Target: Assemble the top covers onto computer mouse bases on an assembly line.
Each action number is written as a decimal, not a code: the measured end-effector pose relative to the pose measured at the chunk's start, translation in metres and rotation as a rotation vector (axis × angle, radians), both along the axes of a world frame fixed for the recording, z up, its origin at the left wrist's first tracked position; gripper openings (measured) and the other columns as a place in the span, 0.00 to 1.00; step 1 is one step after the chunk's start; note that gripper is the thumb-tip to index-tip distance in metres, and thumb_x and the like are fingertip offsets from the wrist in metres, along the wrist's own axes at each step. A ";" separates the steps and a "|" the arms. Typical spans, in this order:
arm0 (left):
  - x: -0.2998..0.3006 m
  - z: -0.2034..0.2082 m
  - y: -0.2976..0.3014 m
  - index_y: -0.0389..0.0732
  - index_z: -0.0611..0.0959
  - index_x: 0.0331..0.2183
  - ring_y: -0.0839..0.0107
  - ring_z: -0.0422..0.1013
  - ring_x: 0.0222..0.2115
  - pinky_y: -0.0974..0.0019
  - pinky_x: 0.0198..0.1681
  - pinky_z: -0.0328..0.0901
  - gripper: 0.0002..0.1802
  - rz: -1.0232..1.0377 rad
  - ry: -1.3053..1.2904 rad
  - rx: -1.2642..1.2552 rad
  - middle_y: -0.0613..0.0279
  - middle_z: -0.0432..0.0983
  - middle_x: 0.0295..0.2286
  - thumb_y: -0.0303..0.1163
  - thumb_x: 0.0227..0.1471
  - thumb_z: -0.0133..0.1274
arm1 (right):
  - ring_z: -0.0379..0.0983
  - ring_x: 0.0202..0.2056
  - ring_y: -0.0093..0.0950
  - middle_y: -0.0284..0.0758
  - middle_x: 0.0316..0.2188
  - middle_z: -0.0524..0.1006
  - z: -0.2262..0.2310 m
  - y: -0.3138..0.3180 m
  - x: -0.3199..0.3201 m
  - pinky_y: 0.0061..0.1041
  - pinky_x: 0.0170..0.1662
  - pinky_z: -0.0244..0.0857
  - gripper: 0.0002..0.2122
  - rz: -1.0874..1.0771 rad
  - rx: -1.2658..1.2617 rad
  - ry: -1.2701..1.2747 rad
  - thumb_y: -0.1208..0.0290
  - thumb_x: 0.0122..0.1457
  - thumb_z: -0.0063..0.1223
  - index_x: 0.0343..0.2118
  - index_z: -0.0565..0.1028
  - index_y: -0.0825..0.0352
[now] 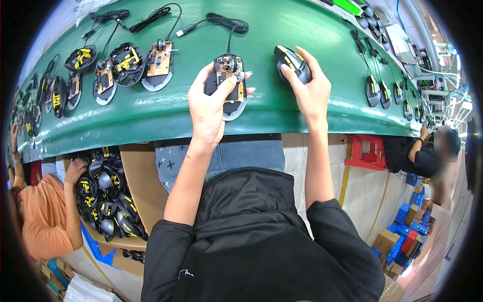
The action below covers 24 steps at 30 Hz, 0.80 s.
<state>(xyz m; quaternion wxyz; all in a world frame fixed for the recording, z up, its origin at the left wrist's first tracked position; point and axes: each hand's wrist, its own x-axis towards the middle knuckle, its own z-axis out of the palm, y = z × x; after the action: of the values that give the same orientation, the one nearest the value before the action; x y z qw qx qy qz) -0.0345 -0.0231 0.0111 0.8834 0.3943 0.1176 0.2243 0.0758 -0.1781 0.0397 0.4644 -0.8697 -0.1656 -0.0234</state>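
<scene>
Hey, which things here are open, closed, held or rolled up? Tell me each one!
Left hand: gripping the mouse base
Right hand: gripping the mouse shell
Mouse base: open, circuit board showing
Mouse shell: held, outer side showing
Black cable: bundled up
Cardboard box: open, holding mouse parts

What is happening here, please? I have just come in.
A person at a green table holds an opened corded computer mouse in the left grip, its circuit board exposed. The right grip holds a black-and-yellow mouse shell, apart from it. More opened mice lie to the left.
</scene>
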 end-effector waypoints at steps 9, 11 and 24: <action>-0.003 -0.008 0.002 0.33 0.72 0.50 0.69 0.69 0.47 0.64 0.54 0.62 0.21 0.058 -0.131 -0.128 0.57 0.73 0.46 0.38 0.62 0.39 | 0.68 0.52 0.50 0.55 0.53 0.69 -0.017 0.057 -0.084 0.37 0.54 0.63 0.26 0.214 0.119 -0.433 0.71 0.50 0.63 0.54 0.71 0.69; -0.004 -0.001 -0.005 0.36 0.72 0.48 0.75 0.69 0.41 0.71 0.46 0.66 0.18 0.104 -0.200 -0.149 0.61 0.73 0.41 0.36 0.61 0.41 | 0.68 0.51 0.53 0.60 0.54 0.65 -0.031 0.065 -0.093 0.39 0.53 0.63 0.28 0.190 0.031 -0.520 0.71 0.55 0.58 0.58 0.65 0.71; -0.001 -0.008 -0.005 0.35 0.72 0.51 0.77 0.69 0.42 0.72 0.46 0.66 0.22 0.069 -0.101 0.203 0.61 0.72 0.44 0.35 0.58 0.52 | 0.73 0.45 0.51 0.60 0.55 0.65 -0.020 0.050 -0.081 0.36 0.46 0.69 0.30 0.324 -0.094 -0.590 0.67 0.54 0.60 0.58 0.65 0.74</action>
<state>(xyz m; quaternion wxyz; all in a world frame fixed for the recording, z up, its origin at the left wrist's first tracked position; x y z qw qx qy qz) -0.0356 -0.0281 0.0034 0.8354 0.4657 0.0631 0.2851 -0.0049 -0.1280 0.0196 0.3537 -0.8083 -0.4297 -0.1923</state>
